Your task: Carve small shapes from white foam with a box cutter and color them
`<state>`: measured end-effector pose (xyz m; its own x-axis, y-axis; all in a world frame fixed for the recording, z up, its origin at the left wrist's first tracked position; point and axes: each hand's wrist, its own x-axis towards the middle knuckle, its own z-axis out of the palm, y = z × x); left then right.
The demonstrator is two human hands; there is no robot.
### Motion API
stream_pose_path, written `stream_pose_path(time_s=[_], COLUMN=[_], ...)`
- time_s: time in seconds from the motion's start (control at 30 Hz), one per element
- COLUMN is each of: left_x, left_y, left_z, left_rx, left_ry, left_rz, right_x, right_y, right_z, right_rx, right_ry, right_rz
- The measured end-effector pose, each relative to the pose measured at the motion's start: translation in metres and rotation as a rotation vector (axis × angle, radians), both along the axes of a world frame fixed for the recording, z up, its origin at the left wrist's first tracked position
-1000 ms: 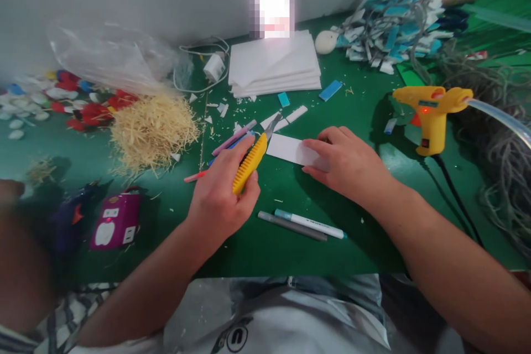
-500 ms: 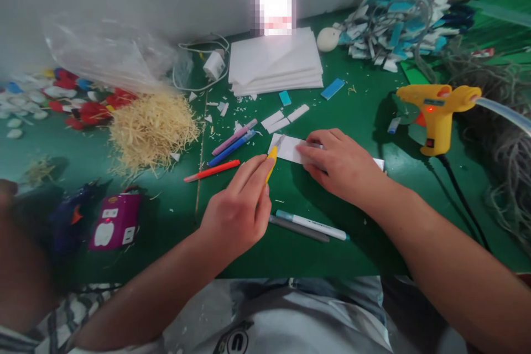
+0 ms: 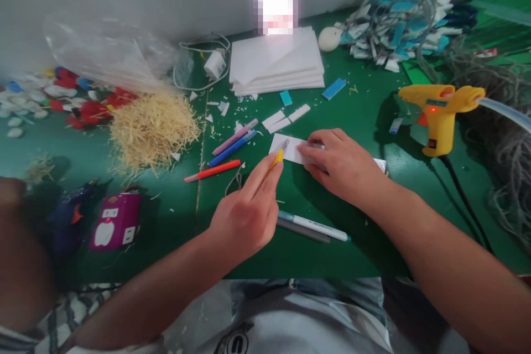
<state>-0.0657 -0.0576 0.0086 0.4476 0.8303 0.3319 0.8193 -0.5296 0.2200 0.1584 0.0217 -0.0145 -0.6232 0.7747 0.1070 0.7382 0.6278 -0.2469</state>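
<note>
My left hand [image 3: 244, 213] is closed around a yellow craft knife [image 3: 277, 160], its blade tip on a white strip of card or foam board [image 3: 293, 149]. My right hand [image 3: 338, 160] presses the strip against the green table, fingertips bent on top of it. That hand covers the strip's middle; the far right end shows beyond the wrist. Near my left hand lie an orange-red pen [image 3: 212, 171], a blue pen [image 3: 232, 148] and a pink pen [image 3: 235, 137]. A white-and-teal marker [image 3: 319, 227] and a grey pen [image 3: 305, 230] lie below the hands.
White sheets [image 3: 276, 61] are stacked at the back. A yellow glue gun [image 3: 440, 116] with a lit red light stands right. Wood shavings [image 3: 153, 130] and a purple power adapter [image 3: 115, 220] are left. Cut scraps [image 3: 288, 117] lie ahead; another person's arm [image 3: 25, 249] shows far left.
My left hand has moved slightly right with the craft knife, the blade now further along the strip. A thin dark loop shows beside that hand. My right hand stays in place.
</note>
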Motion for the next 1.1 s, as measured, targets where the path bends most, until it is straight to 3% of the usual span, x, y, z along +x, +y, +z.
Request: stream_pose_path(time_s=[0.43, 1.1], left_x=[0.013, 0.017], left_y=[0.003, 0.003], left_z=[0.001, 0.001], left_rx=[0.157, 0.175], left_ry=[0.103, 0.151], left_rz=[-0.041, -0.007], right_x=[-0.003, -0.007], right_y=[-0.003, -0.003], right_z=[0.0, 0.004], right_rx=[0.033, -0.025], right_ry=[-0.026, -0.061], right_rz=[-0.013, -0.032])
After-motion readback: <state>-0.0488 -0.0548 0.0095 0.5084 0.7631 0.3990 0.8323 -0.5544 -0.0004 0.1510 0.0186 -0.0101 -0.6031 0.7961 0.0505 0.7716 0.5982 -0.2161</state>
